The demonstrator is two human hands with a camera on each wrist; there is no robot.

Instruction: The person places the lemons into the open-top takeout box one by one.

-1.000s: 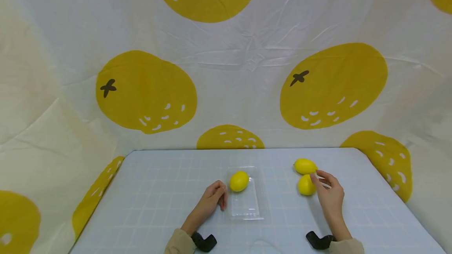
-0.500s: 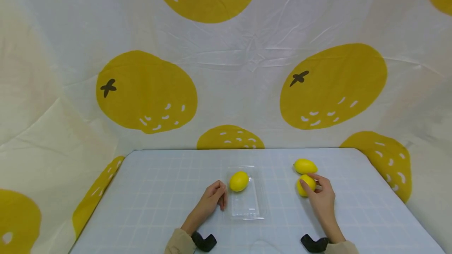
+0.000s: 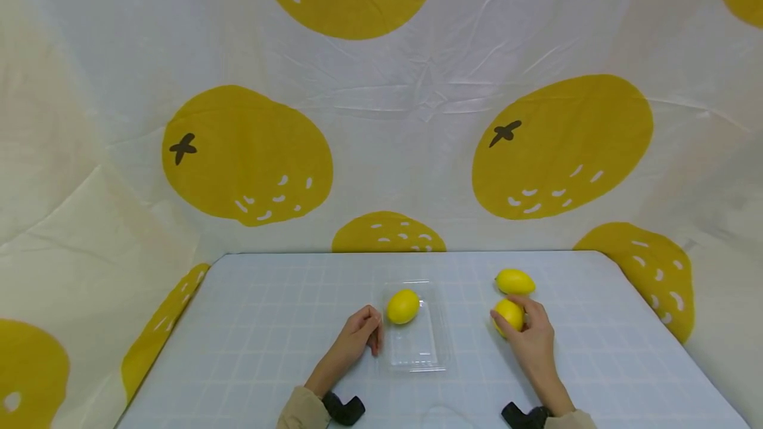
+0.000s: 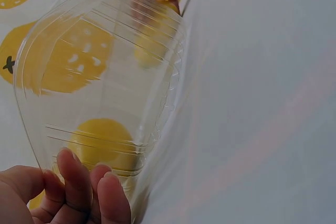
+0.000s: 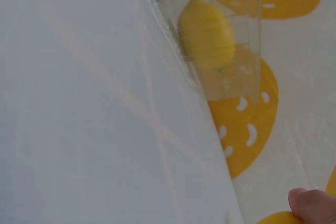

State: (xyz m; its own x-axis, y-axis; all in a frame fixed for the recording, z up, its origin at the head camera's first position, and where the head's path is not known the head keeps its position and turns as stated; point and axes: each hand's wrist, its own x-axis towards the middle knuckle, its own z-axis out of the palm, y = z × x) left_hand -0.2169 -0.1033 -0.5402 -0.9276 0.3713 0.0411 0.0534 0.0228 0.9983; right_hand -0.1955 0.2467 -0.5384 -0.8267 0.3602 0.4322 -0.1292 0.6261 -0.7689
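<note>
A clear plastic container [image 3: 411, 359] stands mid-table, one lemon [image 3: 403, 306] lying in its far end. On its left side, my left hand [image 3: 359, 331] rests with curled fingers. The left wrist view has thumb and index finger [image 4: 52, 184] meeting at the container's rim, the other fingertips against its wall. Over at the right, my right hand [image 3: 532, 336] holds a second lemon [image 3: 508, 314] between thumb and fingers. Only a fingertip and a sliver of that lemon [image 5: 281, 218] show in the right wrist view.
A third lemon [image 3: 515, 281] lies just beyond the right hand. A pale checked cloth covers the table [image 3: 268, 323]. Behind it hangs a white curtain [image 3: 405, 138] printed with large yellow fruits. Each wrist carries a black camera mount [image 3: 344, 409].
My right hand has moved left, reached round the nearer lemon and taken hold of it, bringing it slightly left and closer. My left hand and the container have stayed in place.
</note>
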